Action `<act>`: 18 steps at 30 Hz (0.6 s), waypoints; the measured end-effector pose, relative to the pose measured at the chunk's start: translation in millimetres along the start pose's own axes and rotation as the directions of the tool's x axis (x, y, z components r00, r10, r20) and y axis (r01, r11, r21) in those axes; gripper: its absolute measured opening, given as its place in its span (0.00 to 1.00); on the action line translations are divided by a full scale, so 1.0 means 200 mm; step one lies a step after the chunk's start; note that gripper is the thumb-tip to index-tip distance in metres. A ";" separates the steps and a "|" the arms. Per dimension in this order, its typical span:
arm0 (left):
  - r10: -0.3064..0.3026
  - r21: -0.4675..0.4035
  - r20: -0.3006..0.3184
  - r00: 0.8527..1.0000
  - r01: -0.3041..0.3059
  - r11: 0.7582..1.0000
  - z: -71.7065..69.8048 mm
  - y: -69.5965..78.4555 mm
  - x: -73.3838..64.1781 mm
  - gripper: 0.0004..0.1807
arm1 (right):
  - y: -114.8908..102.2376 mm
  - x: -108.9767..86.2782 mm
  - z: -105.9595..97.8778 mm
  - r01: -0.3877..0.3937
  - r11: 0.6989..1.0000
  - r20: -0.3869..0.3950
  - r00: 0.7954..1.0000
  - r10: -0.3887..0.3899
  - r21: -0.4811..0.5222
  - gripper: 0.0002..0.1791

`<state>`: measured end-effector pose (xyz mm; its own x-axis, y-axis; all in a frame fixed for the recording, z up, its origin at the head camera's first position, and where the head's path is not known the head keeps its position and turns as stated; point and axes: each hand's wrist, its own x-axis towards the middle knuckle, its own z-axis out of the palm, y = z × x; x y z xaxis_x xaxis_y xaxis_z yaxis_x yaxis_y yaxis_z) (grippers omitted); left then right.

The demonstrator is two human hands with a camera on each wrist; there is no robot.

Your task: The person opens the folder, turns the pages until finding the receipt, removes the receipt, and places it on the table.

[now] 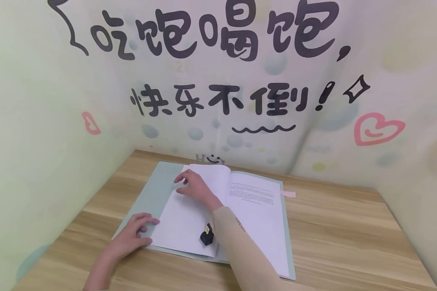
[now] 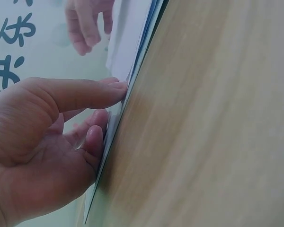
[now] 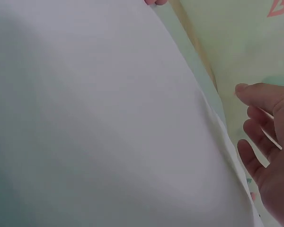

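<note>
Booklet [image 1: 189, 218] lies open, lower centre; left hand [image 1: 129, 238], fingers relaxed, rests along its edge, lower left, probably steadying it; right hand [image 1: 196, 188], loosely bent near centre, grasps nothing.

white page [image 3: 109, 104]: fills most of view | pale cover [image 3: 185, 47]: beyond page edge | right hand [image 3: 280, 165]: beside page, fingers loosely bent

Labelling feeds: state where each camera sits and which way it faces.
Head: on the head, facing forward and down at the folder; left hand, right hand, sleeve show.
Left wrist: on that wrist, facing the folder's edge and tabletop; both hands show.
Right wrist: on that wrist, facing the white page; right hand, left fingertips show.
Wrist views share the folder.
</note>
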<state>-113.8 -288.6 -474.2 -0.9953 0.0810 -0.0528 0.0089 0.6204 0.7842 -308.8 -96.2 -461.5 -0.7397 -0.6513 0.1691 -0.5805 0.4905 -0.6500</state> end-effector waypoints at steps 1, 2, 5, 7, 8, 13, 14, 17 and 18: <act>0.000 0.001 0.001 1.000 0.000 1.000 0.00 0.00 0.00 0.25 | 0.00 0.00 0.01 -0.011 1.000 0.002 1.000 0.011 -0.025 0.14; -0.001 -0.001 0.001 1.000 0.001 1.000 0.00 0.00 0.00 0.25 | 0.01 0.00 0.01 -0.018 0.998 0.003 1.000 0.018 -0.065 0.13; -0.006 -0.011 0.003 1.000 0.006 1.000 0.00 -0.01 0.00 0.25 | 0.01 -0.01 0.02 -0.051 0.984 0.010 0.999 0.053 -0.168 0.12; -0.003 -0.016 0.003 1.000 0.003 1.000 0.00 -0.01 0.00 0.25 | 0.01 -0.02 0.02 -0.071 0.972 0.023 0.997 0.078 -0.226 0.11; -0.002 -0.018 0.004 1.000 0.002 1.000 0.00 -0.01 0.00 0.25 | 0.01 -0.03 0.02 -0.074 0.967 0.031 0.996 0.084 -0.242 0.10; 0.009 -0.024 0.005 1.000 -0.009 1.000 0.00 -0.01 0.00 0.26 | 0.00 -0.06 0.02 -0.053 0.969 0.081 0.994 0.075 -0.243 0.10; 0.012 -0.024 0.005 1.000 -0.012 1.000 0.00 -0.01 0.00 0.26 | 0.00 -0.06 0.02 -0.043 0.970 0.091 0.994 0.067 -0.240 0.10; 0.022 -0.015 0.003 1.000 -0.022 1.000 0.00 -0.02 0.00 0.26 | -0.01 -0.07 0.02 -0.024 0.977 0.120 0.991 0.051 -0.214 0.13; 0.022 -0.015 0.003 1.000 -0.022 1.000 0.00 -0.02 0.00 0.27 | -0.01 -0.07 0.02 -0.021 0.979 0.129 0.990 0.048 -0.204 0.13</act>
<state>-113.3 -291.1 -476.3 -0.9946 0.0968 -0.0370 0.0295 0.6068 0.7943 -295.4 -90.4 -465.1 -0.7166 -0.6963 0.0404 -0.6219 0.6116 -0.4890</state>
